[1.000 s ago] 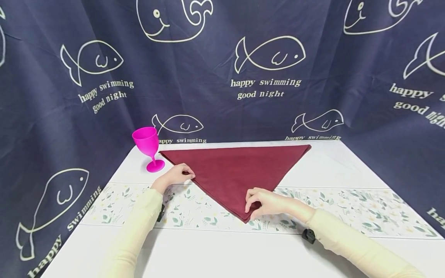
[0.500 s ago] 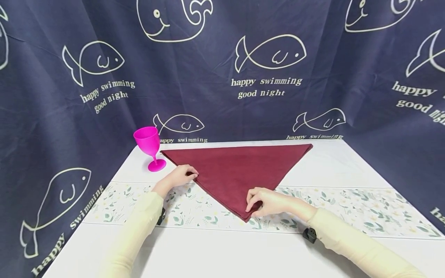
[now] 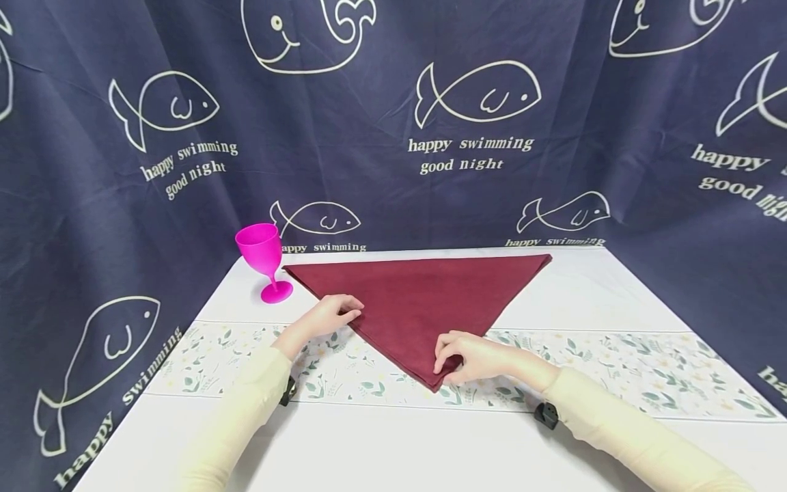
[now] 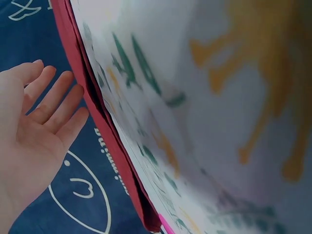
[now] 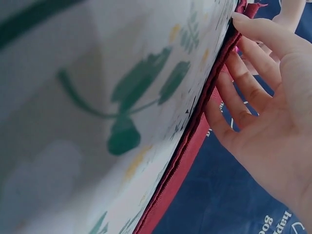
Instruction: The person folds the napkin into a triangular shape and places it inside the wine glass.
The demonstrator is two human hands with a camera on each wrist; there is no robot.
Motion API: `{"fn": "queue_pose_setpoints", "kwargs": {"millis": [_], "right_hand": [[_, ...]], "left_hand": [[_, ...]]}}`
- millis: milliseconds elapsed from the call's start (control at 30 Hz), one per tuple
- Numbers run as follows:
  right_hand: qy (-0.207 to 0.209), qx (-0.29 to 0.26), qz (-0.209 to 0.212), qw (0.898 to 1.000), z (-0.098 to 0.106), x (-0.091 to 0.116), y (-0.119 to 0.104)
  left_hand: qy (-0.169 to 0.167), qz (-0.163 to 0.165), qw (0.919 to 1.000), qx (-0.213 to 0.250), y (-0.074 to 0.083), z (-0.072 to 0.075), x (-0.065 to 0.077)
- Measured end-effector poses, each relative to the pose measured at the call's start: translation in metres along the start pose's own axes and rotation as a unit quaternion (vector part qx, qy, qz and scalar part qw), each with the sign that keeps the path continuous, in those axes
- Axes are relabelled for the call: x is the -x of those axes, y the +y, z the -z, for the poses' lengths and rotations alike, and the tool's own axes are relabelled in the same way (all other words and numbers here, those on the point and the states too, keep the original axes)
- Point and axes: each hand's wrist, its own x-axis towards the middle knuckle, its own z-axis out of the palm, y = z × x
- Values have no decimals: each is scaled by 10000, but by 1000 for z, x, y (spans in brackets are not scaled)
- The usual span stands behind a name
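A dark red cloth napkin (image 3: 424, 294), folded into a triangle, lies flat with its point towards me. My left hand (image 3: 328, 316) rests at its left slanting edge, the fingertips over the cloth. In the left wrist view that hand's loose fingers (image 4: 53, 105) reach the red edge, with nothing gripped. My right hand (image 3: 473, 357) arches over the near corner, its fingertips down on the fabric and the thumb apart from them. Seen from the right wrist, its fingers (image 5: 243, 87) are spread along the layered edge of the napkin (image 5: 187, 156), the thumb tip right at the hem.
A bright pink goblet (image 3: 261, 253) stands upright at the back left, close to the napkin's left corner. The white table (image 3: 393, 447) has a leaf-patterned band (image 3: 584, 369) across it. A dark blue fish-print curtain (image 3: 369, 157) hangs behind and at both sides.
My left hand has slid a little to the right along the napkin's edge, and its fingers have loosened and straightened. The right hand and the napkin stay where they were.
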Motion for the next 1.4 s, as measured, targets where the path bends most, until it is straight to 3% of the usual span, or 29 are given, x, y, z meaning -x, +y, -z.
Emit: {"fn": "queue_pose_setpoints", "kwargs": {"millis": [267,733,900,1167,1400], "right_hand": [[88,209,13,9997,1,-3,0],[9,187,-174,9997,2,-3,-1],[32,110,-287,9995,2,-4,-2],[531,-283,-111,9981,0,-8,-1],[525,-443,-225,9974,-1,-9,-2]], "left_hand": [[2,-433,9991,4,17,-7,2],[-56,-871,9960,165,44,-19,1],[-70,-957,9953,133,51,-25,2],[-120,-958,9953,104,60,-26,5],[-142,-1082,9940,-24,64,-28,5]]}}
